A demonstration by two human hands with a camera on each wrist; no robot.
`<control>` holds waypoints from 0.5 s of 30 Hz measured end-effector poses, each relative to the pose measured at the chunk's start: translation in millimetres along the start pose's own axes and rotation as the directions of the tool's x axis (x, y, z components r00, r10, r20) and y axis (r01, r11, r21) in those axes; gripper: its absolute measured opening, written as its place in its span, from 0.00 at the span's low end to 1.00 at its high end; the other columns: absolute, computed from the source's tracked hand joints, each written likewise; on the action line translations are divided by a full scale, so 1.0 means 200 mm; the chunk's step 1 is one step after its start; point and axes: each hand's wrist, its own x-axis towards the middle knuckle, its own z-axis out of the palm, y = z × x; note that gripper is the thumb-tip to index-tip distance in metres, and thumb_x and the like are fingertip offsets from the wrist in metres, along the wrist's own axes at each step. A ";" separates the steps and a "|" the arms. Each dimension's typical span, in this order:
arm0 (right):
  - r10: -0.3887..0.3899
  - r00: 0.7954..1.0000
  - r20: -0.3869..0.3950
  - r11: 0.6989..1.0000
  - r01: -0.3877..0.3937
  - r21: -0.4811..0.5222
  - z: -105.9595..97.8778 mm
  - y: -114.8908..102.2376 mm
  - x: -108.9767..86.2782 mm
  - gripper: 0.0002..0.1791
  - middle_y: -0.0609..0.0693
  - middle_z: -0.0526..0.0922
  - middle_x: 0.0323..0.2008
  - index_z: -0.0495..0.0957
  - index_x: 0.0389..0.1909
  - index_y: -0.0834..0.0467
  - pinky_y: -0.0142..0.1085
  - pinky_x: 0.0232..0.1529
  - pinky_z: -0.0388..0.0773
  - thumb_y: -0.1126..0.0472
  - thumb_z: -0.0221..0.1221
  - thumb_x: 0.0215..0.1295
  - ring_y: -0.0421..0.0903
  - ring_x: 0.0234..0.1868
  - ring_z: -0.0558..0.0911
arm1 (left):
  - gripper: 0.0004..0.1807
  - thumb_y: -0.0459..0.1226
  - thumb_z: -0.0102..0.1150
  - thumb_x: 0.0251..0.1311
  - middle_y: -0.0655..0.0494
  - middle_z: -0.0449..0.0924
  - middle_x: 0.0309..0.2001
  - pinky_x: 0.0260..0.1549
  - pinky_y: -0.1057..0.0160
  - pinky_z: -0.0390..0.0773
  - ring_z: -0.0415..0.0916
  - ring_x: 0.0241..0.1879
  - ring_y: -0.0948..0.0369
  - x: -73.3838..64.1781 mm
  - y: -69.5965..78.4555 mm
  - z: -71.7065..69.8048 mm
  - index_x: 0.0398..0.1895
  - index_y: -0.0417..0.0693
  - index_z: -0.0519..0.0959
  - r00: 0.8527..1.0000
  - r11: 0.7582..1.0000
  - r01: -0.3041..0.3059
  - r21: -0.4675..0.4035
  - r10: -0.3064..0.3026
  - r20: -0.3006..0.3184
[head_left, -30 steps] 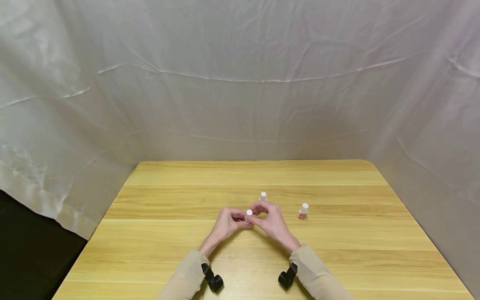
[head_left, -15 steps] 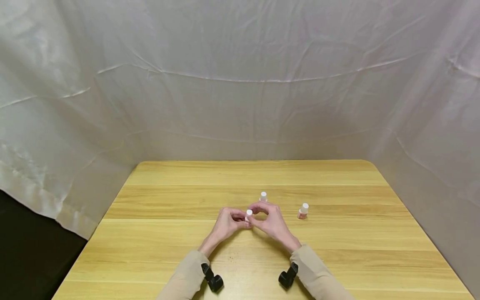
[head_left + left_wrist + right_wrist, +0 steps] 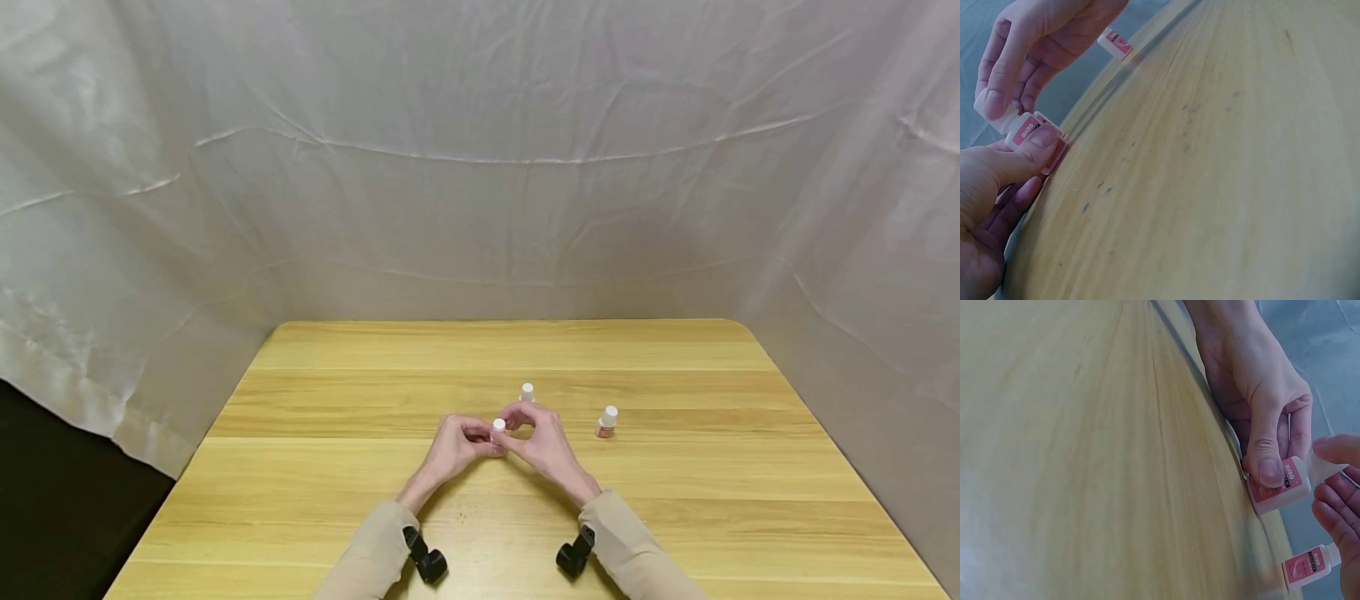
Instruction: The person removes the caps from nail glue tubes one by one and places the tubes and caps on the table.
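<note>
A small white plastic bottle (image 3: pixel 498 428) with a pink label stands between the two hands in the middle of the table. My left hand (image 3: pixel 453 446) grips its lower body, the thumb pressed over the label (image 3: pixel 1024 130) in the left wrist view. The white cap (image 3: pixel 1324 470) is pinched between the thumb and fingers of my right hand (image 3: pixel 546 442). Behind the right hand stands a second bottle (image 3: pixel 527 392) of the same kind, its lower part hidden. A third matching bottle (image 3: pixel 607 422) stands upright further right.
Light wood-grain table (image 3: pixel 337 483) lies under both hands. Grey-white cloth (image 3: pixel 480 208) hangs behind the table and along its sides. Black wrist cameras (image 3: pixel 426 557) are strapped over beige sleeves (image 3: pixel 637 550). Small dark specks dot the tabletop.
My right thumb and fingers shift slightly around the cap. My left hand keeps its grip, and the bottles stay in place.
</note>
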 end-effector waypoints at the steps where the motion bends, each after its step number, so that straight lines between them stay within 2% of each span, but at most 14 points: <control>1: -0.009 1.000 0.002 1.000 0.009 0.000 0.00 0.00 0.00 0.13 0.51 0.88 0.36 0.83 0.40 0.58 0.42 0.48 0.85 0.67 0.74 0.53 0.48 0.38 0.85 | 0.12 0.34 0.77 0.49 0.45 0.90 0.35 0.34 0.72 0.84 0.86 0.31 0.64 0.00 0.00 0.00 0.38 0.40 0.89 1.000 1.000 0.000 -0.001 0.000 -0.001; 7: -0.042 0.999 0.028 0.999 0.042 0.010 0.00 -0.01 0.00 0.12 0.51 0.88 0.37 0.84 0.40 0.59 0.41 0.52 0.85 0.70 0.71 0.55 0.45 0.40 0.83 | 0.12 0.32 0.77 0.48 0.43 0.90 0.35 0.34 0.72 0.84 0.87 0.32 0.57 0.00 0.00 0.00 0.38 0.38 0.88 1.000 1.000 -0.010 0.006 0.010 -0.015; 15: 0.028 1.000 0.012 1.000 -0.028 -0.002 0.00 0.00 0.00 0.16 0.50 0.88 0.38 0.83 0.42 0.58 0.41 0.49 0.84 0.64 0.75 0.52 0.45 0.39 0.85 | 0.12 0.33 0.77 0.48 0.43 0.90 0.35 0.34 0.72 0.84 0.87 0.32 0.58 0.00 0.00 0.00 0.37 0.39 0.88 1.000 1.000 -0.007 0.012 0.008 -0.018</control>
